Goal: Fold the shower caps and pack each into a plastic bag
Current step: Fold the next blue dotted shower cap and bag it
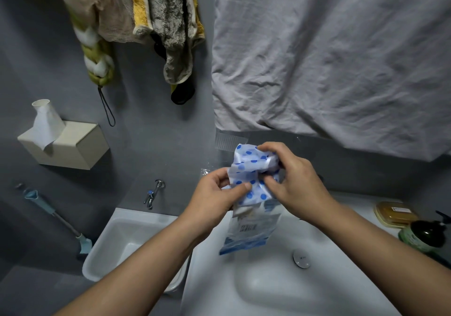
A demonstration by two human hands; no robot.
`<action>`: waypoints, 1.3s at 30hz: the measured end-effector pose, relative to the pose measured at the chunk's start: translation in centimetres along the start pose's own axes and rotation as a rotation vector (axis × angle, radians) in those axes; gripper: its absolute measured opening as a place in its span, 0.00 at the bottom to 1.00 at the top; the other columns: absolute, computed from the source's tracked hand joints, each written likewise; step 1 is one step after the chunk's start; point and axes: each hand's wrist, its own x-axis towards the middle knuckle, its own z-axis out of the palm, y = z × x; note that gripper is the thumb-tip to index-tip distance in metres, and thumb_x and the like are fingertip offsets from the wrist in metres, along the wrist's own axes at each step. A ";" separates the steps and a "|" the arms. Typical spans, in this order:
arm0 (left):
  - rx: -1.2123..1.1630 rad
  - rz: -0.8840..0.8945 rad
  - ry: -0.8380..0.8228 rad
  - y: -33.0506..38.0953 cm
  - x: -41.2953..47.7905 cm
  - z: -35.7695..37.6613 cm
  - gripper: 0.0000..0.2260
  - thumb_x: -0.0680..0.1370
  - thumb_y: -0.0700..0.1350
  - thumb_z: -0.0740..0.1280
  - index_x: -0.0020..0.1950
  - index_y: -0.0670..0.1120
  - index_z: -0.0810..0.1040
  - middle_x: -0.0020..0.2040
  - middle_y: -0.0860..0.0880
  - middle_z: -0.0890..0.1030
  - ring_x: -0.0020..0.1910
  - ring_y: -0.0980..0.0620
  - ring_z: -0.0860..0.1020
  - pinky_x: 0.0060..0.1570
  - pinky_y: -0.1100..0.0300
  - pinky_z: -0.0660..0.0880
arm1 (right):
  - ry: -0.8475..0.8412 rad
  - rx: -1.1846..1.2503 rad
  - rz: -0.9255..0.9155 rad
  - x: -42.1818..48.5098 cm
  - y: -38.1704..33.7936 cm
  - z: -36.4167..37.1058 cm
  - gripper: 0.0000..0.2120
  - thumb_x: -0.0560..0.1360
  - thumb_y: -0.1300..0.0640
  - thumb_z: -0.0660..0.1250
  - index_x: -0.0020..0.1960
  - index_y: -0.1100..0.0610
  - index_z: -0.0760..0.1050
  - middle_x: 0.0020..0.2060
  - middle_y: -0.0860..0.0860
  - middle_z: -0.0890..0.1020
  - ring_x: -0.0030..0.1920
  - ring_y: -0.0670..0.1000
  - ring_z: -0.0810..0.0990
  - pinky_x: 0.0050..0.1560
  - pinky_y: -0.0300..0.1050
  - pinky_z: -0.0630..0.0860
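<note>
A folded white shower cap with blue dots (250, 169) is held above the sink, its lower part inside a clear plastic bag (251, 230) printed with a blue and white label. My left hand (217, 193) pinches the bag's mouth and the cap's left edge between thumb and fingers. My right hand (290, 181) grips the cap's upper right part, fingers curled over it. The bag hangs down below both hands.
A white sink (268, 291) with a metal drain plug (302, 258) lies below. A white basin (117, 240) stands to the left under a wall tap (155, 192). A tissue box (66, 144), hanging towels (168, 22), a grey cloth (329, 59), a soap box (395, 214) and a green bottle (424, 236) surround the spot.
</note>
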 end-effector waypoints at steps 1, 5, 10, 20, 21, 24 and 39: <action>0.003 0.006 0.004 0.0 0.0 0.0 0.11 0.76 0.35 0.71 0.58 0.42 0.82 0.52 0.42 0.86 0.45 0.47 0.86 0.42 0.56 0.80 | -0.002 0.014 0.016 0.1 0.0 -0.1 0.24 0.70 0.61 0.71 0.59 0.41 0.68 0.48 0.43 0.82 0.44 0.48 0.80 0.45 0.49 0.78; 0.031 0.024 0.040 -0.1 0.1 -0.3 0.09 0.77 0.39 0.71 0.56 0.45 0.84 0.51 0.43 0.87 0.51 0.43 0.85 0.51 0.49 0.81 | -0.063 0.130 0.019 0.2 -0.2 -0.5 0.16 0.71 0.54 0.72 0.56 0.46 0.71 0.48 0.42 0.79 0.46 0.45 0.78 0.46 0.41 0.75; 0.085 0.025 0.041 -0.1 -0.1 -0.6 0.08 0.77 0.36 0.70 0.55 0.42 0.83 0.51 0.43 0.87 0.49 0.43 0.86 0.52 0.43 0.81 | -0.035 0.244 0.108 0.4 -0.3 -0.6 0.06 0.75 0.53 0.70 0.46 0.48 0.72 0.38 0.43 0.78 0.36 0.47 0.77 0.36 0.56 0.80; 0.089 0.029 0.042 0.4 -0.5 -0.3 0.13 0.74 0.35 0.73 0.58 0.42 0.81 0.52 0.45 0.87 0.47 0.44 0.86 0.51 0.48 0.82 | -0.155 0.127 0.037 0.5 -0.1 -0.8 0.04 0.77 0.57 0.66 0.49 0.51 0.79 0.47 0.44 0.78 0.45 0.44 0.78 0.46 0.41 0.75; 0.096 0.033 0.040 0.5 -0.5 -0.3 0.13 0.74 0.35 0.73 0.58 0.43 0.81 0.51 0.46 0.87 0.47 0.45 0.86 0.50 0.49 0.82 | -0.177 0.113 0.025 0.4 -0.1 -0.7 0.05 0.78 0.56 0.65 0.49 0.52 0.79 0.49 0.44 0.76 0.47 0.44 0.77 0.47 0.38 0.73; 0.107 0.048 0.032 0.6 -0.7 -0.3 0.15 0.73 0.34 0.73 0.58 0.44 0.81 0.50 0.45 0.87 0.49 0.45 0.86 0.50 0.52 0.82 | -0.217 0.028 -0.042 0.2 -0.3 -0.5 0.09 0.79 0.55 0.60 0.52 0.51 0.78 0.50 0.43 0.74 0.49 0.46 0.77 0.48 0.44 0.75; 0.289 0.112 -0.031 1.9 -0.5 -1.8 0.28 0.69 0.30 0.76 0.66 0.46 0.75 0.58 0.48 0.83 0.54 0.56 0.83 0.52 0.62 0.79 | -0.427 -0.343 -0.315 -0.4 -1.1 -0.9 0.14 0.74 0.48 0.67 0.59 0.46 0.76 0.58 0.42 0.74 0.64 0.44 0.70 0.46 0.39 0.73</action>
